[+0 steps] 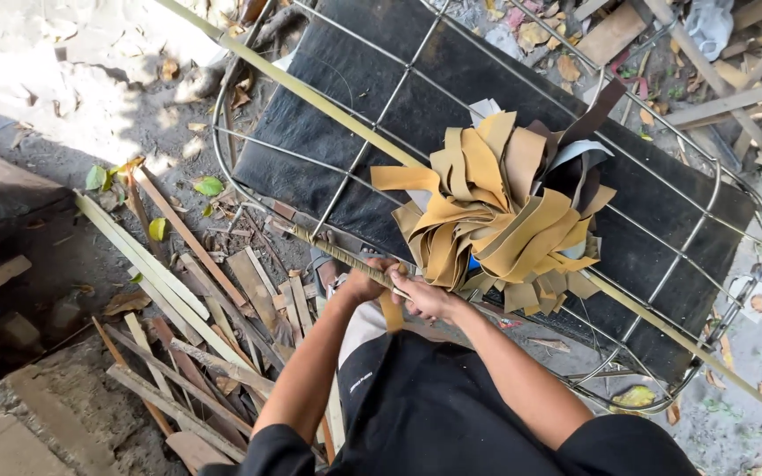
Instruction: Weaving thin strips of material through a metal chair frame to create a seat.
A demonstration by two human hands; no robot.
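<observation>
A metal wire frame [716,189] lies over a black mat [416,97]. On it rests a pile of tan, brown and grey leather-like strips [504,216]. My left hand [365,280] grips the frame's near rail, where a strip is wound around the bar [332,251]. My right hand [423,298] sits next to it, pinching a tan strip [390,310] that hangs down from the rail. A long pale cane strip [293,84] runs diagonally across the frame.
Scrap wood slats [196,300] and long pale strips [147,264] litter the dirt ground at left. More timber offcuts [743,88] lie at the top right. Dry leaves are scattered about.
</observation>
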